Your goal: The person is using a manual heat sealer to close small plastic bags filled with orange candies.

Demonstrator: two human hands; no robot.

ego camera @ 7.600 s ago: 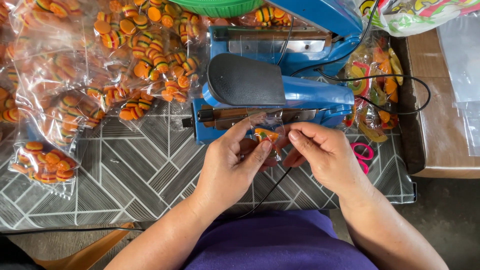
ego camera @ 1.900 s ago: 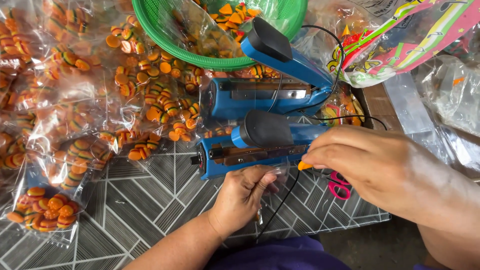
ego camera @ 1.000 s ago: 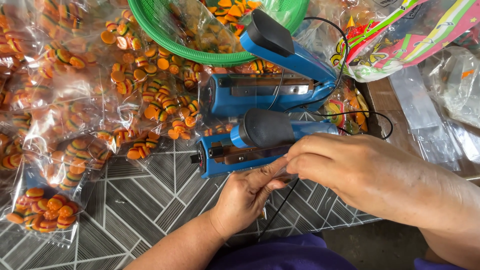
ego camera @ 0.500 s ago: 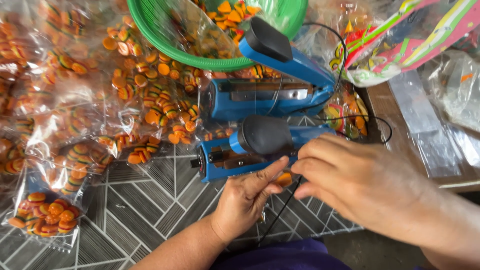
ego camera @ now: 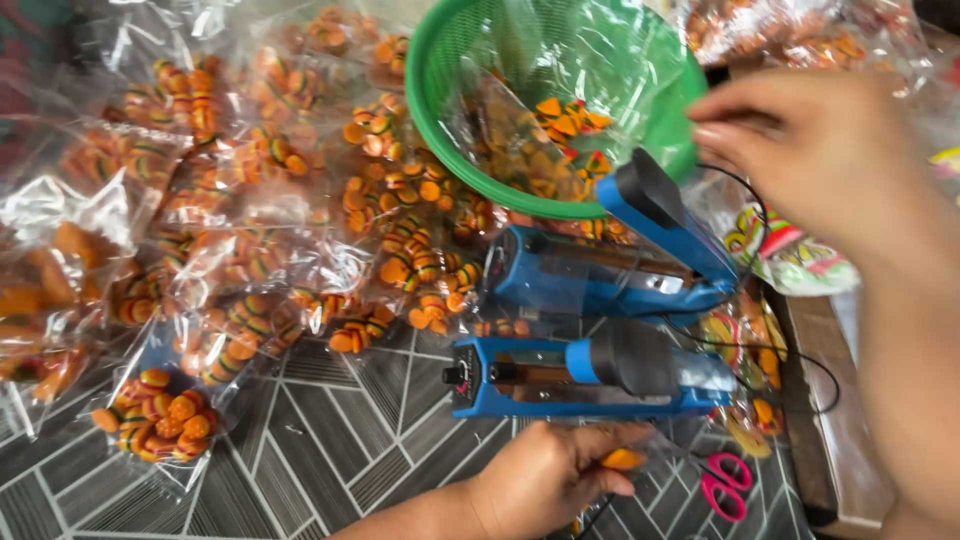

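My left hand (ego camera: 550,480) rests at the near edge of the mat, shut on a small clear bag with an orange candy (ego camera: 622,460) showing between thumb and fingers. Just beyond it lies a blue heat sealer (ego camera: 520,378) with a black knob, its arm down. A second blue sealer (ego camera: 560,275) stands behind it with its arm (ego camera: 665,215) raised. My right hand (ego camera: 810,150) is lifted at the upper right, blurred, beside the green basket (ego camera: 440,120). Nothing shows in its fingers.
Many clear packets of burger-shaped candies (ego camera: 160,415) cover the left and back of the grey patterned mat (ego camera: 330,440). The basket holds a clear bag with loose candies. Pink scissors (ego camera: 725,487) and black cords lie at the right, near a wooden edge (ego camera: 810,400).
My right hand has left the near sealer and risen up to the right beside the green basket. My left hand stays low with the small bag. The camera tilted towards the basket.
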